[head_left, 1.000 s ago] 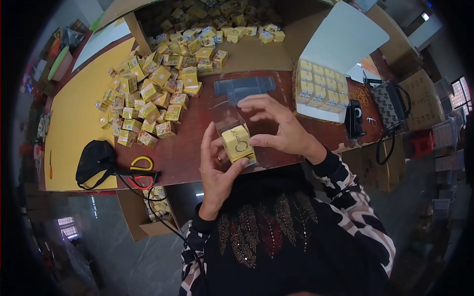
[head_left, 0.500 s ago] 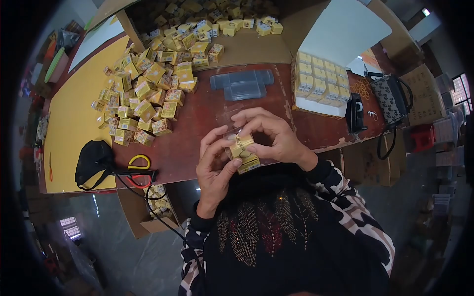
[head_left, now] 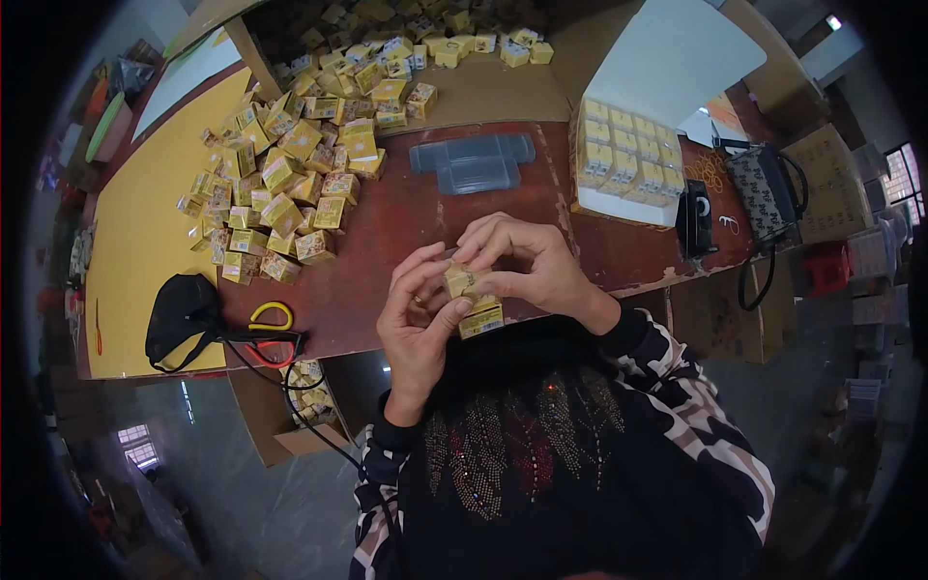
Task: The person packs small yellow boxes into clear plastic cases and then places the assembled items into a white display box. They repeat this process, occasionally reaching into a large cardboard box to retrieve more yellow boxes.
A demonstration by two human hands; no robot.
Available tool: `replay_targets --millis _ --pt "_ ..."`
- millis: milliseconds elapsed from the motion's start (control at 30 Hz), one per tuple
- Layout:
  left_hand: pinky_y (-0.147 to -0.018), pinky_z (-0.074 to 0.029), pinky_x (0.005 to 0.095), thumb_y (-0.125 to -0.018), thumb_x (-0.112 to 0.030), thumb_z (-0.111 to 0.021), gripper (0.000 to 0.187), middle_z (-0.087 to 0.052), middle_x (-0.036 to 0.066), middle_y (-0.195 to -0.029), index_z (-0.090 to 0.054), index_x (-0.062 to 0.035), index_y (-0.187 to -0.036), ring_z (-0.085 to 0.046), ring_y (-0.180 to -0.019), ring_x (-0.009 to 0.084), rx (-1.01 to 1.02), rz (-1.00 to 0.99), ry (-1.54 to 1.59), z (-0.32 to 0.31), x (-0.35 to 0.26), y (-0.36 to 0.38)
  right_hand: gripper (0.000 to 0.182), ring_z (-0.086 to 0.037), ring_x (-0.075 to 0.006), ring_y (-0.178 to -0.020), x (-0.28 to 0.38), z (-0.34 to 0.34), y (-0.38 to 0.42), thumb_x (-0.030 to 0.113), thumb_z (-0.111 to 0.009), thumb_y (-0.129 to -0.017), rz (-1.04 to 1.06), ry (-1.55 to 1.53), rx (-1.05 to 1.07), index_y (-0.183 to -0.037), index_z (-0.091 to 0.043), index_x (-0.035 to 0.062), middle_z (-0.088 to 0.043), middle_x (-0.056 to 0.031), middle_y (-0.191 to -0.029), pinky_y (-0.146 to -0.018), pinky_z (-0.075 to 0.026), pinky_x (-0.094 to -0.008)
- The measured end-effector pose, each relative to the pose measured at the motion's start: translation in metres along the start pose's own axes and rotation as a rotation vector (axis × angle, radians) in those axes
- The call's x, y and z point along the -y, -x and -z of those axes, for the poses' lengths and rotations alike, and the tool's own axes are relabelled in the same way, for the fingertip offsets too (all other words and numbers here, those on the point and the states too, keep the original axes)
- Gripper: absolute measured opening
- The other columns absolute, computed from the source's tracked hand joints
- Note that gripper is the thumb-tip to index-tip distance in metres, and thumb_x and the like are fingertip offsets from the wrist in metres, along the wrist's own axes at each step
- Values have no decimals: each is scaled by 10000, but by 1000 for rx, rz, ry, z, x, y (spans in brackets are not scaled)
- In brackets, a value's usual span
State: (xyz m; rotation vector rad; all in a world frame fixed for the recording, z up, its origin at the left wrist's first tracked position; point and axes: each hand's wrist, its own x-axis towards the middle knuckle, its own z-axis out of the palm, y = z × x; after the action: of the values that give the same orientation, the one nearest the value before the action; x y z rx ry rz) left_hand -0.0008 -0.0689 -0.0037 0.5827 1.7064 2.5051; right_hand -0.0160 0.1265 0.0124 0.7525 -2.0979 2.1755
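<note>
Just above the table's front edge, both hands are closed on a small yellow printed box (head_left: 481,318). My left hand (head_left: 418,307) grips it from the left, thumb against its face. From the right, my right hand (head_left: 537,263) pinches its upper part with thumb and fingers. The upper end is partly covered by the fingers, and a sliver of clear film shows there. Beyond the hands a flat clear plastic piece (head_left: 474,164) lies on the red-brown table (head_left: 406,217).
A heap of yellow boxes (head_left: 290,174) spills from a large carton (head_left: 474,97) at left. At right stand a white display box (head_left: 628,159) holding rows of boxes, a black device (head_left: 696,220) and a handbag (head_left: 766,193). Scissors (head_left: 273,319) and a black pouch (head_left: 184,321) lie front left.
The fingers have shifted on the yellow box. Its lower printed side now shows more, and its top sits slightly further left. The rest of the table looks the same.
</note>
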Motion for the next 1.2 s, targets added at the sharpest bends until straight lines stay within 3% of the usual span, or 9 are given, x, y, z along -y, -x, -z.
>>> replay_targets --millis 133,267,333,1200 --pt "-983 -544 337 -851 106 -672 429 -417 146 -1424 -558 48 -1260 -576 -1201 242 28 -1 -80 1 -3 1 137 -625 -138 -1020 14 -1 -6 29 -759 -831 -194 -132 9 -902 -650 -12 -630 -93 -1050 -894 -514 -282" --pt "-981 -544 334 -849 105 -673 467 -413 136 -1424 -543 43 -1294 -576 -1201 239 42 26 -96 -1 -7 1 129 -613 -153 -1050 15 4 -10 32 -759 -836 -231 -126 27 -879 -641 3 -659 -125 -1051 -901 -512 -283" --pt "-975 -544 329 -848 104 -674 506 -409 125 -1421 -523 38 -1326 -574 -1200 232 60 0 -132 -3 -8 -1 132 -641 -142 -974 21 6 -14 50 -763 -838 -334 -169 -7 -877 -644 7 -672 -108 -1026 -878 -519 -282" --pt "-956 -530 306 -885 44 -677 454 -454 129 -1414 -551 25 -1321 -596 -1165 215 20 162 -50 -6 4 5 135 -626 -107 -928 10 16 -3 94 -718 -892 -303 -56 40 -861 -622 4 -682 -94 -985 -828 -507 -256"
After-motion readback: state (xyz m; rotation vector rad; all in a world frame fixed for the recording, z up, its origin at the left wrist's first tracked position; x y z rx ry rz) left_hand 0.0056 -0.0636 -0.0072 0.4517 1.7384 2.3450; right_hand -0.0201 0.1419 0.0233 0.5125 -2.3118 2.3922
